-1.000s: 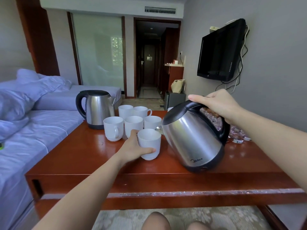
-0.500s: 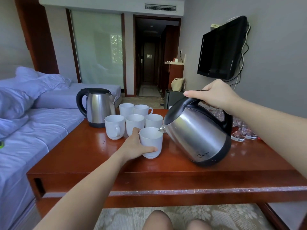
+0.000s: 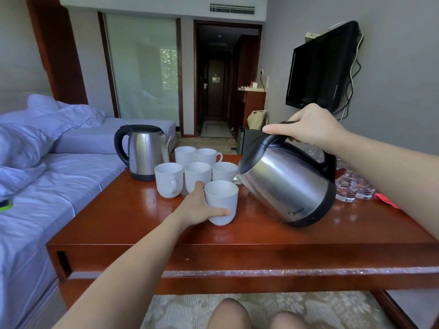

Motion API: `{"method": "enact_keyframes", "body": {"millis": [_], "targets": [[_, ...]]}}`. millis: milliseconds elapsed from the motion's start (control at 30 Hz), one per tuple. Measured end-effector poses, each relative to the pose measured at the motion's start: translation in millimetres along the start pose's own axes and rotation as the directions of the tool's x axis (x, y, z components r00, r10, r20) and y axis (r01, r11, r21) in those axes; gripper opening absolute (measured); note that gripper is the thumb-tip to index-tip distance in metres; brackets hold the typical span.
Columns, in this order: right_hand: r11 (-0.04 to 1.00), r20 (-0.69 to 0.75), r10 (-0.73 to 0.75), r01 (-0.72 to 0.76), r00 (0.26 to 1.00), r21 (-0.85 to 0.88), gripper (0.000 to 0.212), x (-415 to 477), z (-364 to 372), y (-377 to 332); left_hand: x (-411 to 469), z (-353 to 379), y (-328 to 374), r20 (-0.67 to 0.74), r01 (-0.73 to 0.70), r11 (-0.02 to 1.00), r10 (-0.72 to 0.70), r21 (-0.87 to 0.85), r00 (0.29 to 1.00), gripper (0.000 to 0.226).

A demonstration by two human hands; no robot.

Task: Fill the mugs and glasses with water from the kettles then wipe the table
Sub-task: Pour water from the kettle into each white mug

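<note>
The right hand [image 3: 308, 125], in the right centre of the frame, is clenched round the black handle of the tilted kettle [image 3: 285, 184], with the thumb stretched forward along the top near the lid. I judge this steadies the weight and sets the angle of the pour. The kettle hangs clear of the table [image 3: 261, 233] and leans down to the left, so its spout [image 3: 236, 179] sits just at the right-hand rim of the front mug [image 3: 222, 200].

The left hand [image 3: 198, 207], at centre frame, grasps that mug, thumb across its lower front and fingers wrapped behind. The mug appears to stand on the table, drawn out toward the near edge and apart from the rest. That probably gives the spout room and stops the mug sliding. No stream of water is visible, and the mug's inside shows only white, so I cannot tell whether pouring has begun.

Just behind it, the five mugs [image 3: 198, 173] stand upright in a tight cluster with their mouths open and no water visible in them. The second kettle [image 3: 145, 151] stands upright at the table's far left corner, handle pointing left and touched by nobody. The glasses [image 3: 351, 186] are grouped at the right of the frame, partly hidden behind the tilted kettle. A red item [image 3: 384, 200], perhaps the wiping cloth, lies beside them.

By my reading the filling is at its first mug, and the wiping is not yet begun.
</note>
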State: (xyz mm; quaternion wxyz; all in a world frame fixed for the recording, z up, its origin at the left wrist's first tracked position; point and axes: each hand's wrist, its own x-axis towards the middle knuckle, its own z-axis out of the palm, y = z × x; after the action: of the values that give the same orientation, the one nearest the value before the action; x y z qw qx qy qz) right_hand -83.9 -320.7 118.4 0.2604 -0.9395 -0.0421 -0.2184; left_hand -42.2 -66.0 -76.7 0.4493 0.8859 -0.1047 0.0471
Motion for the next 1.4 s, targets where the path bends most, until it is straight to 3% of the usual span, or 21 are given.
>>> {"method": "enact_keyframes", "body": {"millis": [200, 367, 700, 1133, 1400], "targets": [[0.999, -0.004, -0.042, 0.042, 0.999, -0.033, 0.076, 2.0, 1.3, -8.5, 0.0, 0.5, 0.6, -0.002, -0.007, 1.0, 0.007, 0.003, 1.0, 0.081], [0.997, 0.004, -0.063, 0.063, 0.998, -0.039, 0.065, 1.1, 0.1, -13.6, 2.0, 0.9, -2.4, 0.019, 0.001, 1.0, -0.001, 0.002, 1.0, 0.083], [0.993, 0.018, -0.066, 0.068, 0.998, -0.093, 0.072, 3.1, 0.7, -14.0, 3.8, 1.7, -6.1, 0.032, 0.026, 1.0, -0.025, -0.018, 0.999, 0.083], [0.99, 0.028, -0.074, 0.077, 0.997, -0.118, 0.068, 3.9, 4.1, -14.5, 1.1, 1.4, -1.9, 0.006, 0.005, 1.0, -0.005, -0.007, 1.0, 0.082], [0.985, 0.04, -0.089, 0.094, 0.995, -0.144, 0.092, 4.8, 4.2, -13.2, 4.1, 2.6, -5.7, 0.014, -0.019, 1.0, 0.019, 0.002, 1.0, 0.083]]}}
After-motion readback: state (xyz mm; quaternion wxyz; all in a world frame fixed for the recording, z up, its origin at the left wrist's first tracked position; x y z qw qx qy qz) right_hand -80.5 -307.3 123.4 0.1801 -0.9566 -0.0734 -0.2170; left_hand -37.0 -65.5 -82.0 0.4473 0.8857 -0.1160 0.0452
